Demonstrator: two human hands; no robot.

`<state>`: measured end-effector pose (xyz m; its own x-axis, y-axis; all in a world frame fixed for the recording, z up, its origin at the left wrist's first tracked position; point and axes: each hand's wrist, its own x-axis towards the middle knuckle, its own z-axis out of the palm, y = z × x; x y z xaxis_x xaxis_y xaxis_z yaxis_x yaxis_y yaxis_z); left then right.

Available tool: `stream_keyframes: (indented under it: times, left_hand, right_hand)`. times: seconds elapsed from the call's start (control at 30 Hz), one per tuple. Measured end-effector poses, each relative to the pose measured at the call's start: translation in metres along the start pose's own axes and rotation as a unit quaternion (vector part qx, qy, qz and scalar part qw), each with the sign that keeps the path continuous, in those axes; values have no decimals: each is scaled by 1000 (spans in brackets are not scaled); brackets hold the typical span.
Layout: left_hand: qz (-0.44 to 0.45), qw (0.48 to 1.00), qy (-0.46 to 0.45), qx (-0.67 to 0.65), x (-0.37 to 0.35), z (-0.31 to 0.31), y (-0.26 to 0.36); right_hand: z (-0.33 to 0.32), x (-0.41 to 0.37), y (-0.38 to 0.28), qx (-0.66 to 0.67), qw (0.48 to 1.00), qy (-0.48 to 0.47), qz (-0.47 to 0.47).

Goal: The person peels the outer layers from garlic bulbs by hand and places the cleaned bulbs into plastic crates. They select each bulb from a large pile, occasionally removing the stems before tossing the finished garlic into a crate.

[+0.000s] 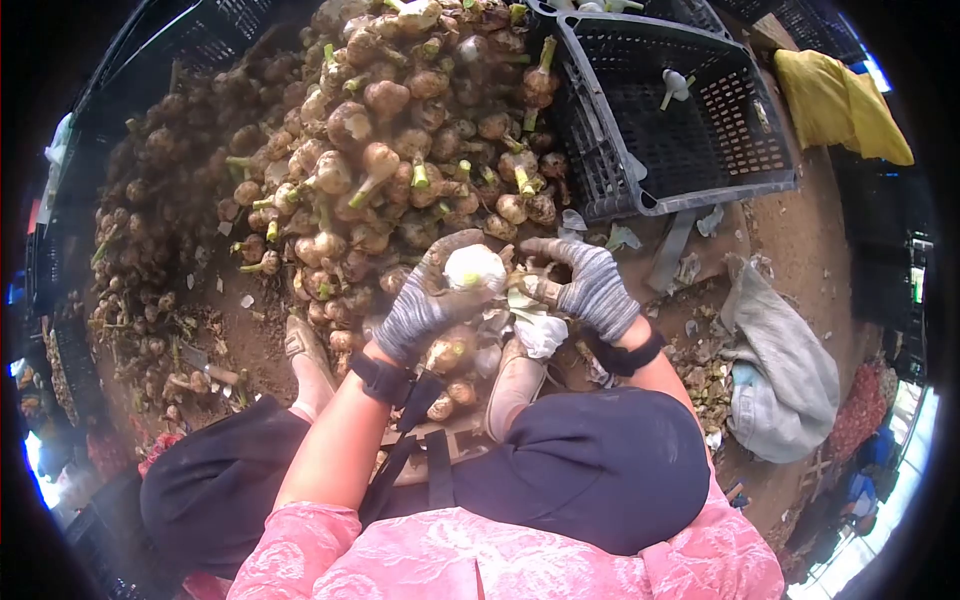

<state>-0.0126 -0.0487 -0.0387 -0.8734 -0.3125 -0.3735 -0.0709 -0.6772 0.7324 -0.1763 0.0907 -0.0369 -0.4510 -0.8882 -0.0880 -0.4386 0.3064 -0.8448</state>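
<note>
My left hand (418, 308), in a grey knit glove with soiled fingertips, is closed round a garlic bulb (474, 268) whose outside is clean and white, its cut stem end showing greenish. Close at its right, my right hand (592, 290), gloved alike, has thumb and fingers pinched on garlic skin (527, 296). A larger pale flap of skin (541, 334) hangs just below those fingers. Beyond both hands rises a big heap of soil-stained garlic bulbs (385, 150) with short cut stems. Several more bulbs (447, 353) lie beneath the hands, between my feet.
A black plastic crate (668, 207) stands ahead on the right, with a white garlic bulb (676, 87) inside. Yellow cloth (840, 105) lies beside it. A grey-white sack (785, 385) rests at my right. Near my left foot is a wooden-handled knife (218, 372). Skin scraps litter the ground.
</note>
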Motion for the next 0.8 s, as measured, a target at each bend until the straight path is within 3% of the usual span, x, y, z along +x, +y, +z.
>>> stream_keyframes:
  times: [0.07, 0.13, 0.23, 0.47, 0.6, 0.67, 0.7, 0.73, 0.77, 0.8]
  left_hand:
    - [28, 993, 27, 115, 3, 4, -1]
    - [61, 988, 38, 135, 3, 3, -10]
    - [165, 955, 66, 239, 3, 1, -14]
    - [106, 972, 32, 206, 0, -7, -12]
    - [93, 984, -40, 146, -5, 0, -6]
    - [48, 993, -71, 87, -6, 3, -3]
    - [25, 990, -92, 102, -5, 3, 3]
    - [26, 990, -91, 102, -7, 3, 6]
    - [-4, 993, -82, 83, -9, 5, 8]
    - [-35, 995, -73, 65, -10, 5, 9]
  right_hand:
    - [3, 6, -18, -25, 999, 5, -36]
    - [13, 7, -21, -82, 989, 45, -115]
    - [17, 7, -28, -136, 979, 52, -144]
    - [23, 5, -25, -180, 968, 61, -166]
    - [19, 10, -17, -142, 965, 156, -158]
    - [18, 9, -12, -45, 985, 161, -37]
    - [20, 8, -7, 174, 976, 109, 78]
    - [20, 8, -5, 173, 976, 109, 78]
    - [19, 9, -7, 370, 918, 38, 139]
    - [18, 9, -8, 548, 813, -33, 193]
